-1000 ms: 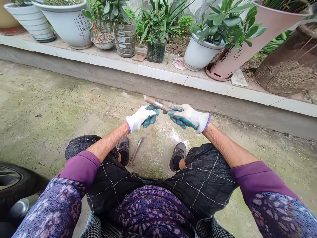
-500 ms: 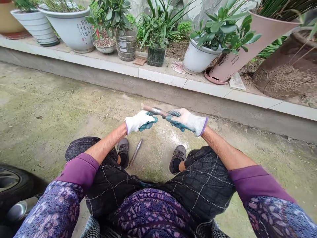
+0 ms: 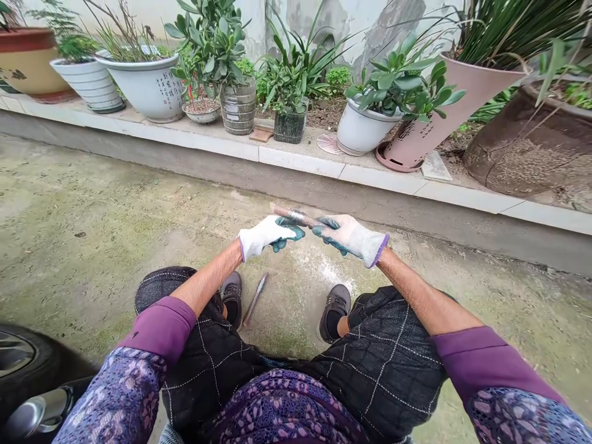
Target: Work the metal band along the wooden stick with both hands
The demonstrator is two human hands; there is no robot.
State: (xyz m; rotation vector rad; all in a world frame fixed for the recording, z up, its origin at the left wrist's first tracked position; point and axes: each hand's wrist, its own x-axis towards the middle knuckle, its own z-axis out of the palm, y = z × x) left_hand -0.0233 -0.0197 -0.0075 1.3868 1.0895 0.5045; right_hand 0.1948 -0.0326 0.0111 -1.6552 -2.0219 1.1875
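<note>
Your left hand and right hand, both gloved, have a closed grip on one short metal rod. The hands sit just beside each other, in the air in front of your knees and above the ground. The rod's far end pokes out past your left hand, tilted up and away from you. That end looks brown and dull, while the stretch next to your fingers shines like bare metal. Judging by that, the rod is cleaned along only part of its length and the brown end is left to do. A second rod lies on the concrete ground just beside your left shoe, touched by neither hand. A pale dusty patch marks the concrete between your shoes. Beyond it runs a tiled ledge lined with potted plants. A tyre shows at your lower left.
</note>
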